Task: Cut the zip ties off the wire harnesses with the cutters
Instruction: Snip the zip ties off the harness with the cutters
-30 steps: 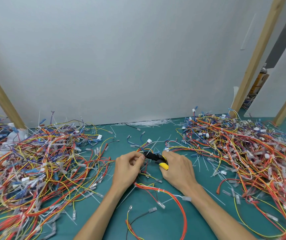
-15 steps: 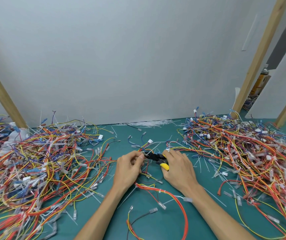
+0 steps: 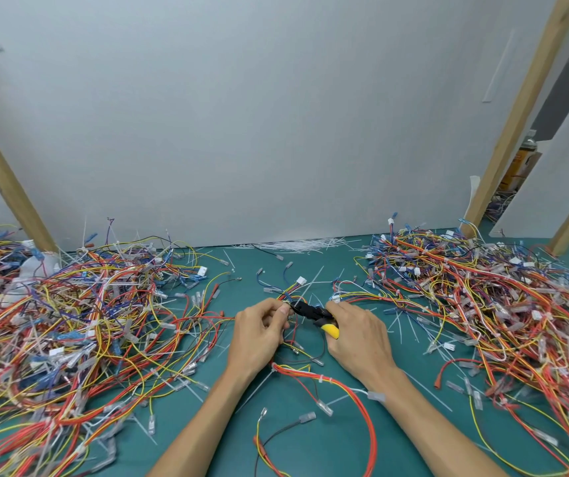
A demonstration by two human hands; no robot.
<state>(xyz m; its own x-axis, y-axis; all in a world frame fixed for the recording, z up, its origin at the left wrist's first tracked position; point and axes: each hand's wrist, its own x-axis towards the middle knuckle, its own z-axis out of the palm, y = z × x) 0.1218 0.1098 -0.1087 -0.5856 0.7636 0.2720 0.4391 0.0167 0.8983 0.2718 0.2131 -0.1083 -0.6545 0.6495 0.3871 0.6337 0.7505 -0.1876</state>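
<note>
Gripping the black-and-yellow cutters (image 3: 311, 312), the right hand (image 3: 358, 339) holds their tip at a wire harness (image 3: 289, 295) pinched in the left hand (image 3: 259, 333), both at the centre of a teal table (image 3: 331, 445) between a left wire heap (image 3: 69, 321) and a right wire heap (image 3: 482, 304), before a white wall (image 3: 276, 115).

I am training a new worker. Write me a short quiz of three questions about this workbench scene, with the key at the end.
1. True or false: the right hand holds the cutters.
2. What colour is the visible handle end of the cutters? A) red B) yellow C) green
3. Short answer: what does the left hand pinch at the tip of the cutters?

Key: 1 true. 2 B. 3 a wire harness.
</note>
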